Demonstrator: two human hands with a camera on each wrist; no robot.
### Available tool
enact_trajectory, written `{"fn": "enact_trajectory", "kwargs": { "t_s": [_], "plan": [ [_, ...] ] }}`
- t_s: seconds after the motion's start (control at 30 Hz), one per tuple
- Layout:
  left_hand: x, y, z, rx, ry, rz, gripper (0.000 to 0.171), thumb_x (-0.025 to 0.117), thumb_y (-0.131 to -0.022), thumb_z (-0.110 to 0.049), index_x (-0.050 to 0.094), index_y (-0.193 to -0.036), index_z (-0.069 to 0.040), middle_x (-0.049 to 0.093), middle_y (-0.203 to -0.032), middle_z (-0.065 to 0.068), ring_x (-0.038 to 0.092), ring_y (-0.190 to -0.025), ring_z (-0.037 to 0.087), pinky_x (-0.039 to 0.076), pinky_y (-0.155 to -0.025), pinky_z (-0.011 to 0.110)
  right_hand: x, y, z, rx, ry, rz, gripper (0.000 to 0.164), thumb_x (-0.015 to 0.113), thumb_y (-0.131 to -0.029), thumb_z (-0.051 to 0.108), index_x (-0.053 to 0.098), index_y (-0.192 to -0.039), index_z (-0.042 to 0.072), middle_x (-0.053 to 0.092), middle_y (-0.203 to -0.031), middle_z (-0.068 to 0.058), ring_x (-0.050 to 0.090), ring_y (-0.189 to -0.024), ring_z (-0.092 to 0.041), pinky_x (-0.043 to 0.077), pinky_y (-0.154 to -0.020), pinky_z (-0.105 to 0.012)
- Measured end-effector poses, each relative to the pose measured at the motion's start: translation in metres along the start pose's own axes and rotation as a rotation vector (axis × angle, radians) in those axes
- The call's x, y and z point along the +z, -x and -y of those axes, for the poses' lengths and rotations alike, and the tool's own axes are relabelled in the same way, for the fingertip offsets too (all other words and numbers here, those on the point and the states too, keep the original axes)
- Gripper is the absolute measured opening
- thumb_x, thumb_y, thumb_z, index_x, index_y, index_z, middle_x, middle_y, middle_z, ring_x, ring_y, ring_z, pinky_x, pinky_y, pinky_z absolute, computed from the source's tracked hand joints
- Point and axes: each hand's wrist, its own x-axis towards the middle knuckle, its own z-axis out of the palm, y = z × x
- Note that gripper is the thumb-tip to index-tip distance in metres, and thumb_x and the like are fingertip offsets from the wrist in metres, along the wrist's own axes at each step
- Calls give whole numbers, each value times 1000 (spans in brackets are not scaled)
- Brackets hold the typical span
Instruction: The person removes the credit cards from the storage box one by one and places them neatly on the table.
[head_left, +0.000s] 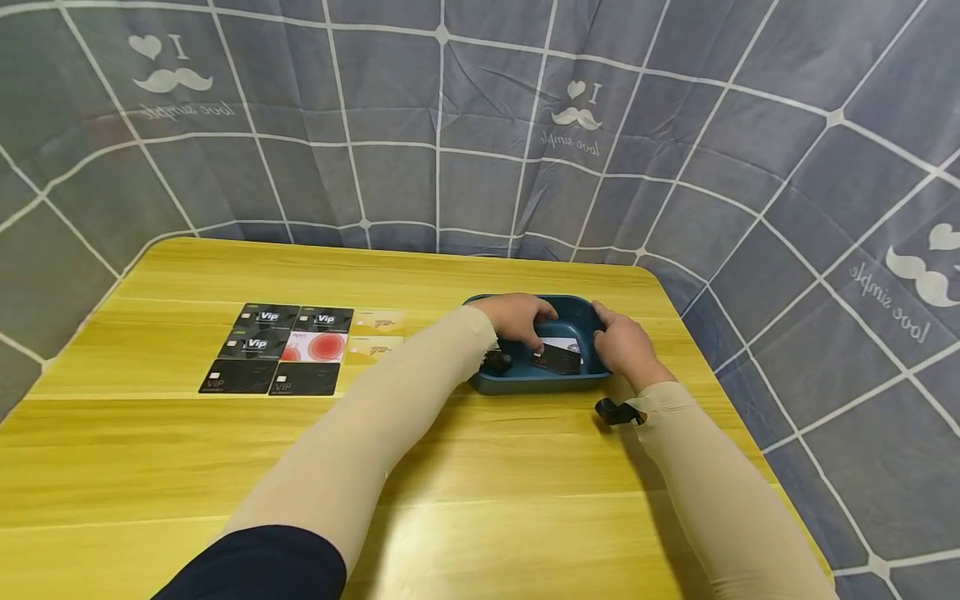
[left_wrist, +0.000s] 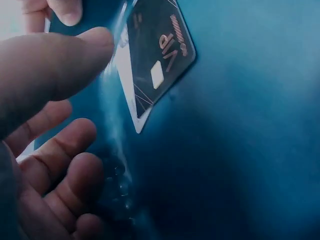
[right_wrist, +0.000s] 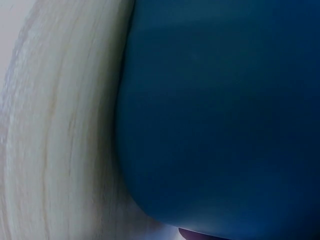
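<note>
A blue plastic box (head_left: 540, 384) stands on the table's right half. Inside lie a black VIP card (left_wrist: 160, 60) and a whitish card (head_left: 562, 342) partly under it. My left hand (head_left: 517, 317) reaches over the box's left side, its fingers loosely bent above the cards. In the left wrist view its thumb (left_wrist: 85, 57) is close to the cards' edge, and nothing is visible between thumb and fingers. With my right hand (head_left: 626, 346) I grip the box's right rim. The right wrist view shows mostly the box's outer wall (right_wrist: 210, 125); the right fingers are largely hidden there.
On the left of the wooden table (head_left: 465, 533) several cards lie in rows: black Vip cards (head_left: 267, 317), a red-and-white card (head_left: 313, 347), yellow cards (head_left: 375, 346) and plain black VIP cards (head_left: 238, 377). A grey grid curtain (head_left: 480, 117) hangs behind and at the right.
</note>
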Motion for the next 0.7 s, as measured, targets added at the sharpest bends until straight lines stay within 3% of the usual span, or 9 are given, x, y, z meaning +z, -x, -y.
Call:
{"fn": "enact_trajectory", "kwargs": {
  "t_s": [0.33,0.7],
  "plan": [
    [17,-8,1,-48,-74,19,75,85,-89,-35,54,-155,-19,60,-151,3,57,-137,18,45,-117,37,-1,5,-2,-7,-2,-1,61,44,-110,16,26,-168,13,40,-163,-28,43,-146,-51,40,-117,-62],
    [26,-9,-5,-73,-58,18,60,85,-90,-33,64,-145,-19,68,-136,-1,64,-115,15,51,-108,36,-3,8,-7,-16,5,10,62,43,-110,15,25,-169,13,39,-163,-28,45,-145,-51,43,-115,-61]
  ]
}}
